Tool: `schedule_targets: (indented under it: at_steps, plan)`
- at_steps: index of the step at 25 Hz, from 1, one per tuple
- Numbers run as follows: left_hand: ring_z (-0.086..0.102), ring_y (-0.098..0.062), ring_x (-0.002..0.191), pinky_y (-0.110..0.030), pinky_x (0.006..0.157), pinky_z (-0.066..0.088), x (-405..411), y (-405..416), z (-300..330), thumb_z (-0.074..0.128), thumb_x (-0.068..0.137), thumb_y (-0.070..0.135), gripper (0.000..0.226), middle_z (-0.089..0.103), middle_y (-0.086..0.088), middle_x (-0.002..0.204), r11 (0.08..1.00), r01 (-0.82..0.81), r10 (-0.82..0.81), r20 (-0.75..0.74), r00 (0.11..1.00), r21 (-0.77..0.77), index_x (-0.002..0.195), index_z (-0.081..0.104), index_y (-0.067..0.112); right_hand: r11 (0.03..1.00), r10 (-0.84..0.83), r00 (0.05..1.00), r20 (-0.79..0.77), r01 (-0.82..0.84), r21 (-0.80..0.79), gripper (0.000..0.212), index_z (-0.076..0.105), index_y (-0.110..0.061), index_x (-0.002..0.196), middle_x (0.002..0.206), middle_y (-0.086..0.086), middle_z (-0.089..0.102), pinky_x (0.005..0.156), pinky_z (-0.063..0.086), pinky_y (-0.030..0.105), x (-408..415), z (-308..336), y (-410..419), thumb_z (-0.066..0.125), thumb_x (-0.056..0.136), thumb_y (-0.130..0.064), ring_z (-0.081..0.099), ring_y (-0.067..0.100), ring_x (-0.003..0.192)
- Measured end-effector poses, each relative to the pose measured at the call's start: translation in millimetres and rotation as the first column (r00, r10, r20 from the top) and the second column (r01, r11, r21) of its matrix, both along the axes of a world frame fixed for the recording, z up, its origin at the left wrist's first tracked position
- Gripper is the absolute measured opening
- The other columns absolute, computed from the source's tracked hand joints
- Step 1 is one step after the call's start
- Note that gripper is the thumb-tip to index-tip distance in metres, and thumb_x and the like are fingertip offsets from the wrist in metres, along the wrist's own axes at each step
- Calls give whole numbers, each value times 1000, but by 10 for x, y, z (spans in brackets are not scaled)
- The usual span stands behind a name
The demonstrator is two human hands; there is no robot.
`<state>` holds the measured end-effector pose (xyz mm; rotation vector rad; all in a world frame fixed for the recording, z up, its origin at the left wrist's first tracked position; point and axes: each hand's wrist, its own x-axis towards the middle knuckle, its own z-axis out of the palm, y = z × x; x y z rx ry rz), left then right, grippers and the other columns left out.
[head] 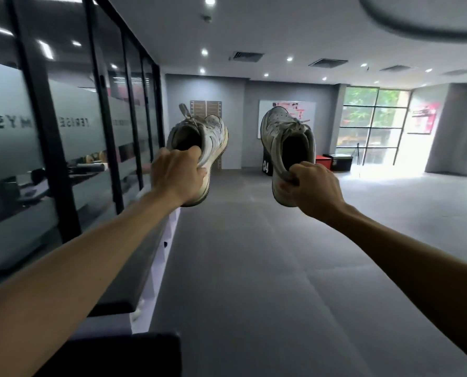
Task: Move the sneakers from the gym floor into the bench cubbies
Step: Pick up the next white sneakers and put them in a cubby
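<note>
I hold two worn white sneakers up at arm's length, well above the gym floor. My left hand grips the heel collar of the left sneaker, fingers hooked inside its opening. My right hand pinches the heel of the right sneaker, whose toe points up and away. The white bench with cubbies runs along the left wall below my left arm; its openings show only edge-on, and something pale sits in a near one.
A glass partition with black frames lines the left side behind the bench. Grey floor mats stretch ahead. Plyo boxes and a black numbered block stand by the far wall, next to bright windows.
</note>
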<state>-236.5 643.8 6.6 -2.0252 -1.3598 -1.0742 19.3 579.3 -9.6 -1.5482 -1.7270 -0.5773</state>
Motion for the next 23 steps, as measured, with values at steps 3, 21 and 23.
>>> schedule_targets:
  at_steps: [3,21,23]
  plan:
    - [57,-45,77,-35,63,29,609,564,4,68,82,30,26,67,-23,81,999,41,-41,-17,999,33,79,53,10,999,-41,999,0,41,12,29,44,-19,65,70,-3,45,56,23,28,572,-47,458,64,83,-31,40,20,68]
    - [56,-39,74,-33,62,26,3489,4738,-102,64,85,29,20,68,-18,78,981,193,-191,-82,978,19,82,55,12,986,-165,983,75,165,15,31,41,-19,64,65,-4,43,47,17,23,3265,-184,4308,63,84,-29,38,22,61]
    - [56,-39,77,-32,61,28,3762,5247,-120,64,85,30,20,68,-16,79,985,173,-171,-73,983,21,83,55,12,989,-147,986,80,146,18,32,41,-20,64,65,-4,42,47,17,24,3586,-188,4839,63,84,-29,38,21,62]
